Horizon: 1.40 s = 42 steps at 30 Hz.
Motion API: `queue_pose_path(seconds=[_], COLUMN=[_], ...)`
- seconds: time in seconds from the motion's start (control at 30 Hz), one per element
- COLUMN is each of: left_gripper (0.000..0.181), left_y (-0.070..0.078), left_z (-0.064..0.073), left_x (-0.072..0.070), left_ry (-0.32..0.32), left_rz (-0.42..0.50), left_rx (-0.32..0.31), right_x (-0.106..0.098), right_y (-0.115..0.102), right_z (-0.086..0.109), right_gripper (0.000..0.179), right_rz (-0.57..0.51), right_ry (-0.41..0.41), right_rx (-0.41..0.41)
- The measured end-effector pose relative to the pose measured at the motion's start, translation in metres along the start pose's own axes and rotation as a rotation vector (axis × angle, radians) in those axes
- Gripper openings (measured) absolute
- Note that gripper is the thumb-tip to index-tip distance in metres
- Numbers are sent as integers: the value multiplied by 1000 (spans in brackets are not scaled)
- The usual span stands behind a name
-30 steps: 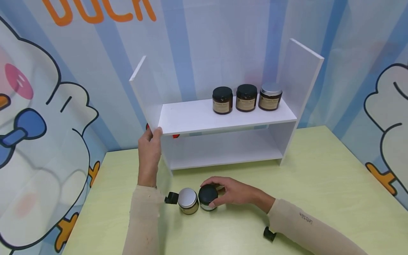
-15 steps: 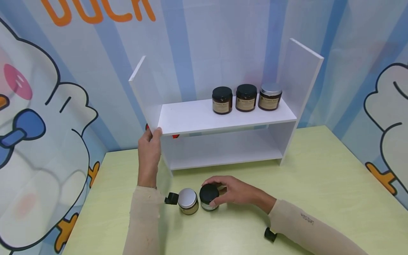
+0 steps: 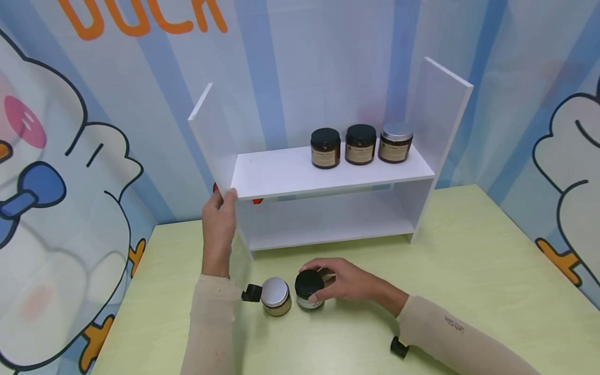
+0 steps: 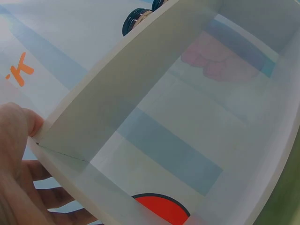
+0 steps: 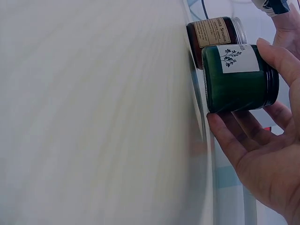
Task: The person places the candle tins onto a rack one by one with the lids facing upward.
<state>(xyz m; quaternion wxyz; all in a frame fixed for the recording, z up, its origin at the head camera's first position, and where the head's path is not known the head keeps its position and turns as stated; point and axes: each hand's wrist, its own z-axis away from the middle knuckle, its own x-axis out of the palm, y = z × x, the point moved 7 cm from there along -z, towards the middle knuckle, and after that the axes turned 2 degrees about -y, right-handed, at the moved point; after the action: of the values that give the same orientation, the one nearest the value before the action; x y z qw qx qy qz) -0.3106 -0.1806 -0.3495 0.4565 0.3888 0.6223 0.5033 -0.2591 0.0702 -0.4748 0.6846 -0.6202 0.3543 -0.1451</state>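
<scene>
My right hand (image 3: 349, 281) grips a green glass jar (image 5: 236, 89) with a black lid, thumb on one side and fingers on the other. Just left of it on the table stands an amber jar (image 3: 275, 296) with a silver lid, a small gap apart in the head view. With my left hand (image 3: 219, 232) I hold the left side panel of a white shelf (image 3: 276, 169), thumb at the front edge of the upper board. In the left wrist view, the other fingers lie outside the panel (image 4: 70, 180).
On the upper board, towards the right, stand two black-lidded amber jars, one left (image 3: 325, 149) and one middle (image 3: 360, 146), and a silver-lidded jar (image 3: 396, 143). The lower board (image 3: 328, 226) lies beneath. A cartoon-printed backdrop (image 3: 300, 67) stands behind the pale table (image 3: 469, 271).
My right hand and the green jar have shifted slightly right, widening the gap to the silver-lidded jar. My left hand keeps its hold on the shelf panel.
</scene>
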Motion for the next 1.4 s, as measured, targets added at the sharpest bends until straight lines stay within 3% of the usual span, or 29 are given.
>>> queue_pose_path(seconds=[0.3, 0.9, 1.4], left_gripper=[58, 58, 60], left_y=[0, 0, 0], left_z=[0, 0, 1], left_x=[1, 1, 2], left_ry=[-6, -5, 5], left_rz=[11, 10, 6], left_rx=[45, 53, 24], right_x=[-4, -8, -16], right_y=[-4, -12, -28], right_z=[3, 7, 12], right_gripper=[51, 50, 50], right_rz=[0, -7, 19], right_ry=[45, 70, 121], right_rx=[-7, -24, -48])
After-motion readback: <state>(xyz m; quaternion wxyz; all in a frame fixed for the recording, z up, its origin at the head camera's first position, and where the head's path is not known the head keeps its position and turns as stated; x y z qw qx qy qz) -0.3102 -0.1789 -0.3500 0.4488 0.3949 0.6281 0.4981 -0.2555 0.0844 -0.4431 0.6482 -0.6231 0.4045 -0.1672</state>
